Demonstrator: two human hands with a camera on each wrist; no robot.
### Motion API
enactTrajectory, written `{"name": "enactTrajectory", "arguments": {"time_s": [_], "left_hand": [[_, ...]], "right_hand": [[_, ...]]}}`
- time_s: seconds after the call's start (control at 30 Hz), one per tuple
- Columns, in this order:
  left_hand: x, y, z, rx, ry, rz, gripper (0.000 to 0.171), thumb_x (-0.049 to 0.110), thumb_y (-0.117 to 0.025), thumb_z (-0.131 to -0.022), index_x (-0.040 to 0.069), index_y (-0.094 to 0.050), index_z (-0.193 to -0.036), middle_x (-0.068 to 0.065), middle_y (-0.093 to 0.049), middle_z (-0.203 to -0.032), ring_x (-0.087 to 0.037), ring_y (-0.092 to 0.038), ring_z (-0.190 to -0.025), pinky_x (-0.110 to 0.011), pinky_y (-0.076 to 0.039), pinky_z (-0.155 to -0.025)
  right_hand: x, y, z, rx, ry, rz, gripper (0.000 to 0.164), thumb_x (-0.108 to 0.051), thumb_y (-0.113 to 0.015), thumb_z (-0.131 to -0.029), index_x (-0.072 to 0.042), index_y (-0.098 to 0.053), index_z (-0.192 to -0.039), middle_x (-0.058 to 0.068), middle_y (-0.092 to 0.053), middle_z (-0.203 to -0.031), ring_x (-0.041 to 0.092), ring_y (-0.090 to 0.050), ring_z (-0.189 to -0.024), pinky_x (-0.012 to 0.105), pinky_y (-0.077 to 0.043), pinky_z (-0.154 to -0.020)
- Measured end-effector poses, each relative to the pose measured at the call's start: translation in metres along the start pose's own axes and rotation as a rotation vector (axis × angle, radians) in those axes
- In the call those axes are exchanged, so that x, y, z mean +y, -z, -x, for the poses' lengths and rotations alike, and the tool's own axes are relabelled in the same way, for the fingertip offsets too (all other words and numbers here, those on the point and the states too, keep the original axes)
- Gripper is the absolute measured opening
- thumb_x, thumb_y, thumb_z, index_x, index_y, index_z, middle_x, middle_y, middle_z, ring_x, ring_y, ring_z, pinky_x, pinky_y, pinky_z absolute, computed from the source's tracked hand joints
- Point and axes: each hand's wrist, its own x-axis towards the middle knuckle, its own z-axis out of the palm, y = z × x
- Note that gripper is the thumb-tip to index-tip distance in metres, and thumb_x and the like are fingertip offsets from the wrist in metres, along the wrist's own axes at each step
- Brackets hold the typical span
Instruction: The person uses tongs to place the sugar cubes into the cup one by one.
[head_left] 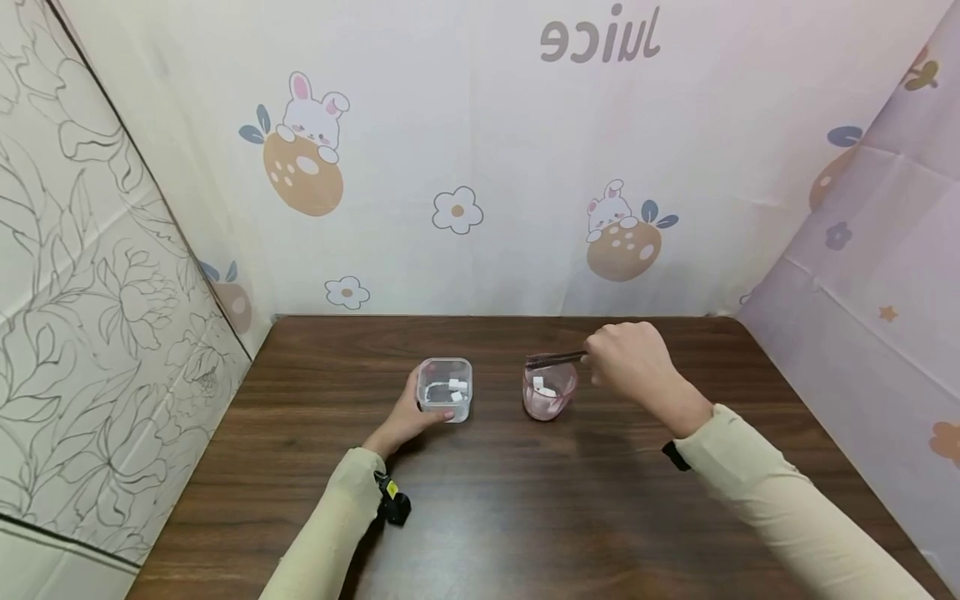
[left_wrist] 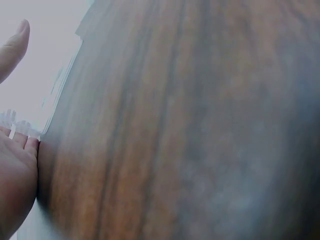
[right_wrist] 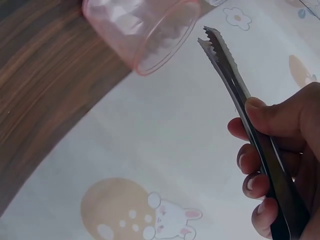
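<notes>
Head: mirrored "Juice" lettering [head_left: 600,37] on creased printed backdrop [head_left: 390,108]; L hand [head_left: 407,417] clamped on sq. clear plastic container [head_left: 462,411] w/ white cubes [head_left: 457,385], on wood-grain table [head_left: 510,533]. R hand [head_left: 630,357] grips tongs [head_left: 558,359] at mouth of pink translucent tumbler [head_left: 542,410], white pieces [head_left: 545,392] inside. L wrist: thumb & fingers apart at container, table blurry. R wrist: fingers wrapped rd. metal tongs, serrated tips slightly apart nr. tumbler rim.
</notes>
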Motion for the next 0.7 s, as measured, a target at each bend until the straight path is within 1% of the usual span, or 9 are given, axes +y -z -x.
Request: {"name": "enactTrajectory", "arguments": {"time_s": [0.1,0.23,0.27,0.37,0.47,0.5,0.6,0.7], "left_hand": [[0.001,0.000,0.000,0.003,-0.001,-0.014,0.098,-0.002,-0.076,-0.076,-0.002,-0.011,-0.149,-0.028,-0.022,-0.150,-0.045,-0.028,-0.131,-0.055,-0.021,-0.106],[0.001,0.000,0.001,0.010,0.000,-0.013,0.097,-0.003,-0.076,-0.076,-0.001,-0.013,-0.149,-0.028,-0.023,-0.149,-0.046,-0.028,-0.130,-0.055,-0.022,-0.106],[0.000,0.000,0.001,0.010,0.002,-0.006,0.097,-0.003,-0.076,-0.076,-0.001,-0.013,-0.149,-0.028,-0.023,-0.149,-0.045,-0.029,-0.130,-0.054,-0.022,-0.106],[-0.001,0.000,0.001,0.006,0.007,0.021,0.096,-0.004,-0.075,-0.076,0.000,-0.012,-0.149,-0.028,-0.022,-0.149,-0.046,-0.030,-0.129,-0.054,-0.024,-0.105],[-0.002,0.000,0.001,0.002,0.012,0.023,0.097,-0.003,-0.075,-0.077,0.001,-0.011,-0.150,-0.027,-0.022,-0.150,-0.045,-0.031,-0.128,-0.053,-0.026,-0.105],[-0.002,0.000,0.000,0.005,0.013,0.017,0.097,-0.003,-0.075,-0.077,0.001,-0.012,-0.150,-0.026,-0.023,-0.149,-0.044,-0.032,-0.128,-0.053,-0.026,-0.104],[-0.001,0.000,0.000,0.011,0.020,-0.014,0.097,-0.002,-0.076,-0.077,0.001,-0.013,-0.150,-0.024,-0.024,-0.150,-0.041,-0.034,-0.128,-0.049,-0.027,-0.104],[0.000,0.000,0.001,0.011,0.018,-0.027,0.097,-0.001,-0.076,-0.077,0.000,-0.013,-0.150,-0.025,-0.024,-0.150,-0.041,-0.033,-0.129,-0.049,-0.027,-0.105]], "right_hand": [[-0.007,-0.002,-0.005,0.030,0.012,-0.004,0.048,-0.006,-0.073,-0.069,-0.020,-0.033,-0.046,-0.006,-0.031,-0.045,0.012,-0.028,-0.042,0.034,-0.031,-0.034],[-0.019,-0.005,-0.014,0.057,0.041,-0.006,0.044,0.001,-0.061,-0.066,-0.020,-0.027,-0.049,-0.007,-0.023,-0.049,0.012,-0.021,-0.048,0.031,-0.025,-0.035],[-0.022,-0.006,-0.016,0.062,0.048,-0.010,0.046,-0.001,-0.063,-0.068,-0.020,-0.026,-0.049,-0.007,-0.022,-0.050,0.011,-0.020,-0.048,0.030,-0.025,-0.036],[-0.034,-0.012,-0.024,0.063,0.067,-0.008,0.046,0.000,-0.060,-0.068,-0.020,-0.022,-0.051,-0.007,-0.018,-0.052,0.011,-0.018,-0.050,0.029,-0.022,-0.038],[-0.045,-0.019,-0.030,0.080,0.099,0.003,0.048,-0.005,-0.064,-0.069,-0.020,-0.022,-0.050,-0.006,-0.019,-0.052,0.011,-0.018,-0.050,0.028,-0.022,-0.038],[-0.048,-0.021,-0.032,0.086,0.112,0.010,0.048,-0.004,-0.064,-0.068,-0.019,-0.022,-0.050,-0.006,-0.019,-0.052,0.011,-0.017,-0.050,0.028,-0.022,-0.039],[-0.057,-0.029,-0.038,0.099,0.149,0.013,0.050,-0.009,-0.072,-0.069,-0.019,-0.027,-0.049,-0.006,-0.021,-0.051,0.011,-0.017,-0.050,0.027,-0.021,-0.039],[-0.066,-0.034,-0.044,0.075,0.167,0.023,0.046,-0.008,-0.073,-0.070,-0.018,-0.035,-0.047,-0.006,-0.024,-0.050,0.011,-0.016,-0.050,0.026,-0.019,-0.040]]}}
